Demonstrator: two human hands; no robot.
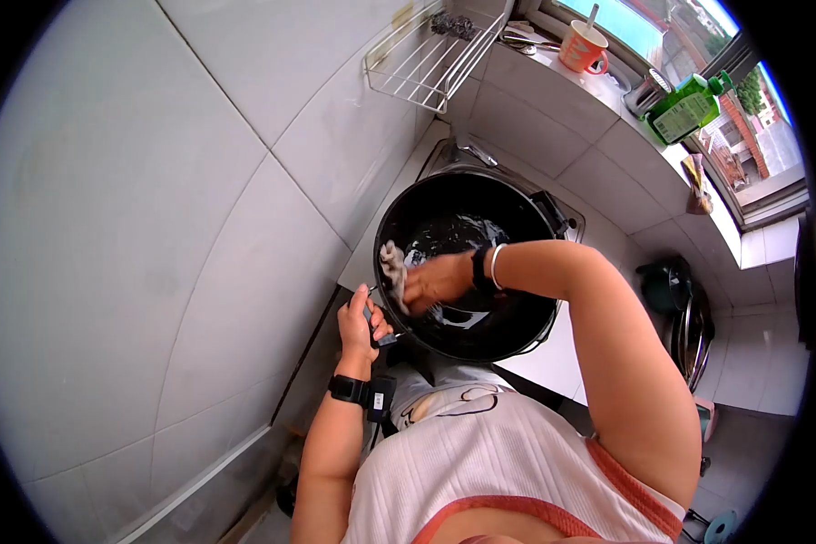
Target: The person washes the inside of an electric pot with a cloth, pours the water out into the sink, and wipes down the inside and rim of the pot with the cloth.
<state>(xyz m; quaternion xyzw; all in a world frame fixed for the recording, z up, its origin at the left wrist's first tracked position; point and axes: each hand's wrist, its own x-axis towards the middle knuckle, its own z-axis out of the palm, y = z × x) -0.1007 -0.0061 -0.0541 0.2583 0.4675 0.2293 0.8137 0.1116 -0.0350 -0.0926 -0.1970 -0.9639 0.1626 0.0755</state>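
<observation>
A large black pot (508, 339) stands tilted over the sink, with shiny wet patches on its inner bottom. My left hand (362, 323) is wrapped round the pot's side handle at the lower left. Inside the pot, my right hand (437, 281) presses a crumpled greyish cloth (392, 265) against the left inner wall. That hand is slightly blurred, and its fingertips are partly hidden by the cloth.
A wire rack (435, 63) hangs on the tiled wall above the pot. On the window ledge stand an orange and white mug (583, 47), a metal cup (648, 92) and a green bottle (684, 113). Dark pans (691, 331) lean at the right.
</observation>
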